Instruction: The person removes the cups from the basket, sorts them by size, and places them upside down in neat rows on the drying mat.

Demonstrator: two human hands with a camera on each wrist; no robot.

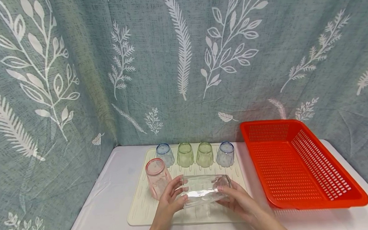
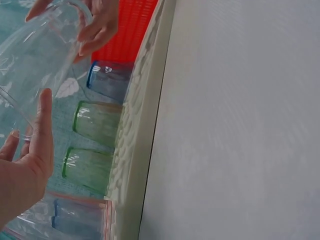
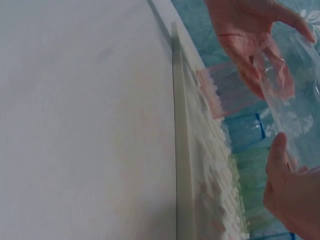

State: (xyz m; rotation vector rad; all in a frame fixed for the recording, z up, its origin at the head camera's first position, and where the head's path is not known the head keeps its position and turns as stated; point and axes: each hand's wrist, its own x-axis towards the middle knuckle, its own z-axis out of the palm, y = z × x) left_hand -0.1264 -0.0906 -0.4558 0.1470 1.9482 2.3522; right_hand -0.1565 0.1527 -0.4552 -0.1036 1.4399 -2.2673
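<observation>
A large clear glass [image 1: 202, 189] lies on its side in the air above a cream tray [image 1: 142, 213]. My left hand [image 1: 172, 198] grips its left end, thumb in front and fingers behind. At the other end my right hand [image 1: 237, 200] holds it, thumb on the near side. The left wrist view shows the clear glass [image 2: 37, 55] slanting between both hands. Just left of my left hand stands a tall pink glass [image 1: 159, 183] on the tray. In the right wrist view the pink glass [image 3: 230, 90] is partly behind that hand.
Along the tray's back stand a blue glass [image 1: 165, 156], two green glasses, one [image 1: 185, 156] beside the other [image 1: 205, 156], and another blue glass [image 1: 225, 156]. A red plastic basket [image 1: 260, 173] sits right of the tray. A patterned curtain [image 1: 157, 78] hangs behind the white table [image 1: 104, 204].
</observation>
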